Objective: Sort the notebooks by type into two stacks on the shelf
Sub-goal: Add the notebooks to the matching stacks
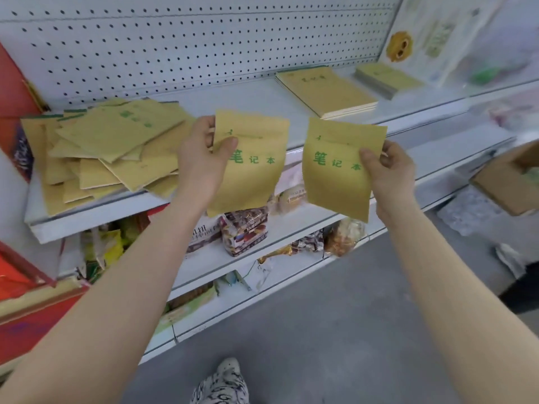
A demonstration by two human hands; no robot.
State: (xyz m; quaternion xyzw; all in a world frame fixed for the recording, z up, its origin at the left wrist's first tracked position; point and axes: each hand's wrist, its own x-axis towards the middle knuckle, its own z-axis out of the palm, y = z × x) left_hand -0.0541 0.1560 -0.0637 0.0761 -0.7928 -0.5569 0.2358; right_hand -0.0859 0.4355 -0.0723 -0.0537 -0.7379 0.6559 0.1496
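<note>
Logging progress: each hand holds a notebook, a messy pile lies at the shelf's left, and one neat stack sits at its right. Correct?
Not quite. The head view shows two neat stacks at the right of the shelf: a nearer stack and a farther stack. Otherwise right: the left hand holds the left notebook, the right hand holds the right notebook, and the messy pile lies at the left.

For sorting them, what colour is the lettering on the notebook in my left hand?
Green lettering on the tan notebook, seen in the head view.
</note>
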